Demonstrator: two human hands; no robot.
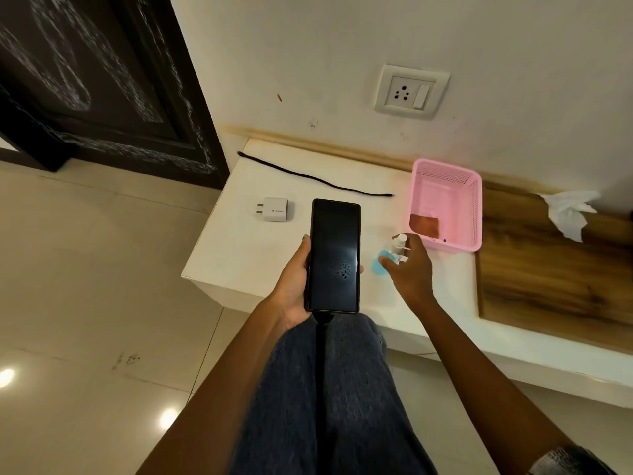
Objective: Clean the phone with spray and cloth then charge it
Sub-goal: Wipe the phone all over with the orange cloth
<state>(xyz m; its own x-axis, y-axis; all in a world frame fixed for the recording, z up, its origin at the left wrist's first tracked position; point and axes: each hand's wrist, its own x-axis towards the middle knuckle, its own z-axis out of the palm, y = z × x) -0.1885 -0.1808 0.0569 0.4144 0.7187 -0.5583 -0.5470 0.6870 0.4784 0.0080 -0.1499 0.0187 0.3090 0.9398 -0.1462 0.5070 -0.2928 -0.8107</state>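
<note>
My left hand (295,279) grips a black phone (334,255) from its left side, above the front edge of the white ledge (239,255). The dark screen faces up, with a patch of spray droplets on its lower half. Right of the phone, a small spray bottle (399,242) with a white top and a blue body stands on the ledge. My right hand (409,269) is curled round it, with the thumb on the blue body and the fingers behind the nozzle. A brown cloth (424,225) lies in the pink basket (474,214).
On the ledge lie a white charger adapter (275,209) and a black cable (315,178). A wall socket with a switch (409,92) is above the ledge. A crumpled white tissue (570,214) lies on the wooden board (548,269) at the right. A dark door (102,80) stands at the left.
</note>
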